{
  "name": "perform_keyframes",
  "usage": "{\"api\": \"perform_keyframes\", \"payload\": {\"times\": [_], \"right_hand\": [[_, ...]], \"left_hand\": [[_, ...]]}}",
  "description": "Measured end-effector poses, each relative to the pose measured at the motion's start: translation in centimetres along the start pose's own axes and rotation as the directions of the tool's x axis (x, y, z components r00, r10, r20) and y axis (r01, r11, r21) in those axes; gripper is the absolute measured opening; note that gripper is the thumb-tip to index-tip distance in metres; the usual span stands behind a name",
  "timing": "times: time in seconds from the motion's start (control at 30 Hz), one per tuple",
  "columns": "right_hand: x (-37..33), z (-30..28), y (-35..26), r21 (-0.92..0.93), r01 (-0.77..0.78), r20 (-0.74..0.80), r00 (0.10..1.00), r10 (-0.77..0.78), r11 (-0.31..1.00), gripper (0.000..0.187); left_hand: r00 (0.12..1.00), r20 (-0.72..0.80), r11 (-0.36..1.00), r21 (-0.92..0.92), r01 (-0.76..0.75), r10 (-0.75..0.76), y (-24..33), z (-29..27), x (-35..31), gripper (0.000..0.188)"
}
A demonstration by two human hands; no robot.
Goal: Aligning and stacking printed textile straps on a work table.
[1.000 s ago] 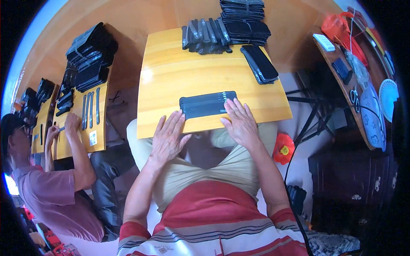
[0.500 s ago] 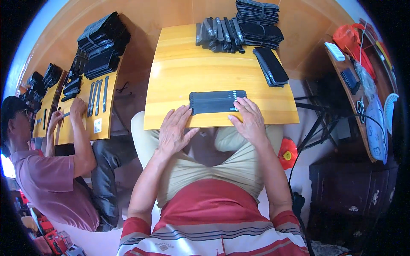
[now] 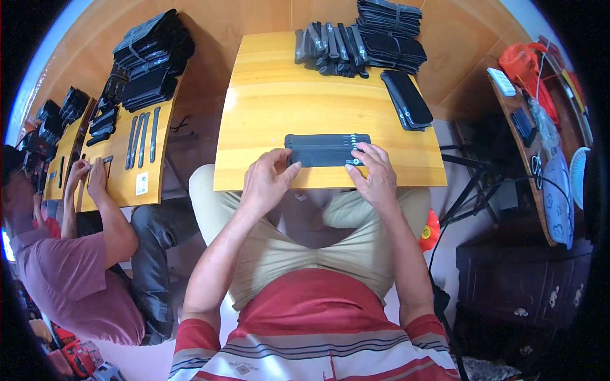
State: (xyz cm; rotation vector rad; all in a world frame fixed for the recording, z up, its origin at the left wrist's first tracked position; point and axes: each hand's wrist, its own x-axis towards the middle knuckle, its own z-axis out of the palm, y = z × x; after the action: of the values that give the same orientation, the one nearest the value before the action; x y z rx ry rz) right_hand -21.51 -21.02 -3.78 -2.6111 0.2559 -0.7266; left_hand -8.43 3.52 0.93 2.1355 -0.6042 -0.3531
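Several black straps (image 3: 321,150) lie side by side in a neat flat row near the front of my table, with small pale marks at their right ends. My left hand (image 3: 267,181) is at the row's left end, its fingers bent and its thumb apart at the near corner. At the right end, my right hand (image 3: 373,178) touches the marked ends, thumb and fingers spread apart. Neither hand visibly lifts a strap. Further right lies a small pile of black straps (image 3: 406,98). Loose grey and black straps (image 3: 330,47) are heaped at the back.
Bundled black stacks (image 3: 391,32) stand at the table's (image 3: 267,95) back right. To the left, a co-worker (image 3: 76,273) handles a strap at another table (image 3: 149,168) with more stacks. A side shelf (image 3: 530,165) on the right holds a red bag (image 3: 524,66).
My left hand has gone from lying flat to bent fingers at the row's left end. My right hand stays at the right end. The co-worker's hands have moved slightly.
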Motion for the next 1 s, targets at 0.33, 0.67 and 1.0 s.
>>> {"api": "perform_keyframes", "payload": {"times": [0.33, 0.67, 1.0], "right_hand": [[0.0, 0.5, 0.0, -0.034, 0.025, -0.036, 0.999, -0.026, 0.999, 0.034], [0.9, 1.5, -3.2, -0.160, 0.089, -0.043, 0.994, -0.097, 0.983, 0.041], [3.8, 5.2, -8.9, -0.005, 0.162, 0.028, 0.986, -0.161, 0.987, 0.039]], "left_hand": [[0.994, -0.076, 0.926, -0.373, 0.049, -0.083, -4.4, 3.0, 3.8, 0.039], [0.951, 0.204, 0.841, -0.448, 0.304, -0.235, -3.2, 0.7, 6.6, 0.006], [0.908, 0.301, 0.719, -0.557, 0.416, -0.292, -1.5, 0.0, 7.5, 0.002]]}}
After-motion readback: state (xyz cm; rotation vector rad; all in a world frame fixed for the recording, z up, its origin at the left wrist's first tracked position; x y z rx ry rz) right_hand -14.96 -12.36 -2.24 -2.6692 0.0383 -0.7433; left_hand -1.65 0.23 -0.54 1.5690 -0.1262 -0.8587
